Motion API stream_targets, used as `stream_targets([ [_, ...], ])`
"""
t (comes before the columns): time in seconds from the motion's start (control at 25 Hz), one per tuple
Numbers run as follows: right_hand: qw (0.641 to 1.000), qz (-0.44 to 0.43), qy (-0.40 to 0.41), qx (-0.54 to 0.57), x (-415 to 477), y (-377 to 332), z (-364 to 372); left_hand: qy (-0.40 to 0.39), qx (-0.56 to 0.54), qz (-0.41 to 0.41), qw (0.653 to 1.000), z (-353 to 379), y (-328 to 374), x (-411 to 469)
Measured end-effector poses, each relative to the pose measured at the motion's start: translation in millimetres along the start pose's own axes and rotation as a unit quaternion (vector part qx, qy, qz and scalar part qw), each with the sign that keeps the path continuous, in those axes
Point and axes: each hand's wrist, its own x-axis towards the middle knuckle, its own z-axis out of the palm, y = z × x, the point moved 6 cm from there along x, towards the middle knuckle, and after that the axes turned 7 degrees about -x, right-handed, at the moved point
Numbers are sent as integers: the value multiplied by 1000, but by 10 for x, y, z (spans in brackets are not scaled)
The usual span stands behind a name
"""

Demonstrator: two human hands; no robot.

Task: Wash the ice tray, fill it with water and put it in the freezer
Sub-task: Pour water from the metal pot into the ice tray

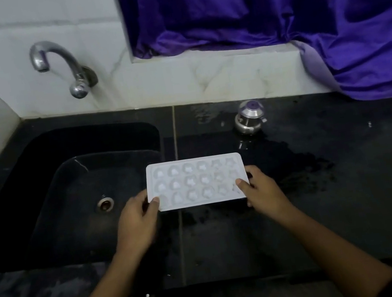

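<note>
White ice tray (196, 181) held level, cavities up, over right edge of sink (35, 223), part over basin, part over wet black counter (327, 217). Left hand (136, 218) grips tray's near-left corner, thumb on top, fingers under. Right hand (259, 189) grips near-right corner likewise. Water in cavities: cannot tell. Tap (60, 64) on wall behind sink. Small metal pot (249, 120) on counter right of sink. Purple curtain (271, 10) farther right, above.
</note>
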Motion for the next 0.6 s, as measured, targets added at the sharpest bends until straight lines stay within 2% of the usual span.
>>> stream_targets([
  [0.08,1000,12,9,-12,-6,394,-387,-12,58,47,997,508,150,-124],
  [0.28,996,42,5,-81,28,1044,-954,-36,191,63,979,1325,260,-229],
  [0.44,989,23,-16,-148,101,1288,-1085,-43,244,79,966,1599,290,-284],
  [0.6,976,7,-50,-214,200,1403,-1182,-24,239,88,967,1675,219,-344],
])
